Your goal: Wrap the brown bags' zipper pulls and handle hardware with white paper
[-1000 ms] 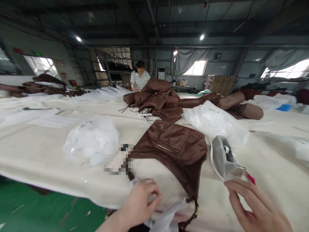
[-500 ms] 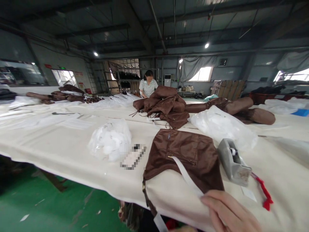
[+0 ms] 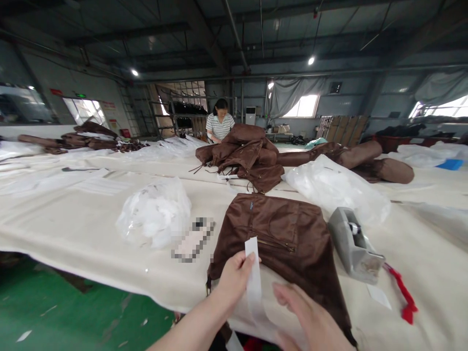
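A brown fabric bag lies on the table in front of me, a zipper across its panel. My left hand pinches a white strip between thumb and fingers over the front of the bag; the strip hangs down from the grip. To its right, my right hand is slightly blurred, its fingers stretched out and apart, holding nothing that I can see. A second white strip shows at the bottom edge, below the table's front.
A grey tape dispenser and a red cord are right of the bag. Left lie a phone and a clear plastic bag of white pieces. Behind are brown bags in a pile and a person in a striped shirt.
My left hand has come up from the bottom edge and now grips the white strip. My right hand has let go of it and opened. The view has shifted slightly.
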### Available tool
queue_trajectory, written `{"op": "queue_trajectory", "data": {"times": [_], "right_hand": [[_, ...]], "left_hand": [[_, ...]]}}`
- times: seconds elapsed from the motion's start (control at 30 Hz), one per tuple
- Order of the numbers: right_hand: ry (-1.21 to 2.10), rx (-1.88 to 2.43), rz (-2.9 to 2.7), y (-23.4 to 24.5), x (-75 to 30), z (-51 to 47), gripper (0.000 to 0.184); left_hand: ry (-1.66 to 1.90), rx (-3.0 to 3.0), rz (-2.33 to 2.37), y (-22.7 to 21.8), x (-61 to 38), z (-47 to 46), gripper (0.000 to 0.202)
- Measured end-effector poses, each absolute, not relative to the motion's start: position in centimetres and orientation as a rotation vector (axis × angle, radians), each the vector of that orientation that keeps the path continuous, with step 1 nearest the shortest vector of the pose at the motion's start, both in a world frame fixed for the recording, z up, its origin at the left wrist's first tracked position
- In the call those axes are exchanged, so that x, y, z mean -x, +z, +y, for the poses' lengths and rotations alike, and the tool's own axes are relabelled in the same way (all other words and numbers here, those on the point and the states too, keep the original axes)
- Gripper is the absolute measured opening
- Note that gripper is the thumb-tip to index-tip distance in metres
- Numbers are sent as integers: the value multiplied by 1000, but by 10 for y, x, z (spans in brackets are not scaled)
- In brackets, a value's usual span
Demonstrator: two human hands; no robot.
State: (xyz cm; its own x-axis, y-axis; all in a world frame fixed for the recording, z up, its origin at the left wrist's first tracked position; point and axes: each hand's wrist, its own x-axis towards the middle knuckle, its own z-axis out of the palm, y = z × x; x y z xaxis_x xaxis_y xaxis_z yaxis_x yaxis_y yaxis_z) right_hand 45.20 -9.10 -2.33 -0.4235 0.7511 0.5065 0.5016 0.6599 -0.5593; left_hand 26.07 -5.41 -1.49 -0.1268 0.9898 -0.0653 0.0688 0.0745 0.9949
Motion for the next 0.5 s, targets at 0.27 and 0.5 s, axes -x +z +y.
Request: {"op": "queue_trajectory", "data": {"times": [0.27, 0.5], "right_hand": [[946, 1533, -1907, -12, -437, 23, 39], [476, 1562, -2166, -30, -437, 15, 35]], "left_hand": [[1240, -1159, 1217, -5, -245, -42, 41], [1223, -1149, 1327, -15, -235, -44, 44]]}}
